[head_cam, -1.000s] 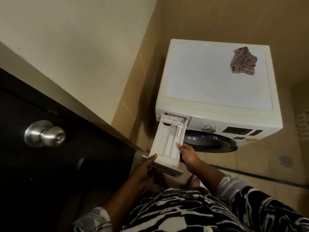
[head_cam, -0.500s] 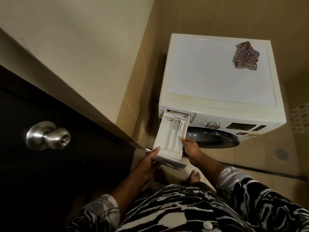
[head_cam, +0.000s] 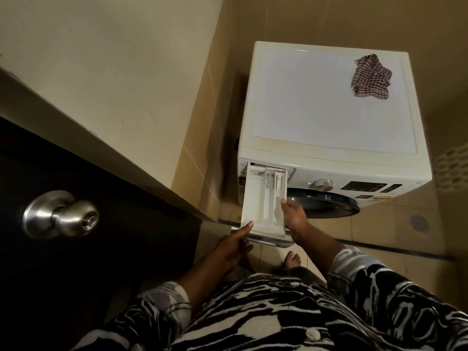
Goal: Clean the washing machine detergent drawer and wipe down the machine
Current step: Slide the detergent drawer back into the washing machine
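Grip: my left hand pinches drawer front corner | my right hand clasps its right wall | cloth upper right

Both forearms reach forward, elbows bent. The left hand holds the drawer at its front left corner, thumb laid straight on top, fingers curled beneath. The right hand grips the drawer's right edge, thumb on the rim, fingers hidden underneath. A bare foot shows between the arms.
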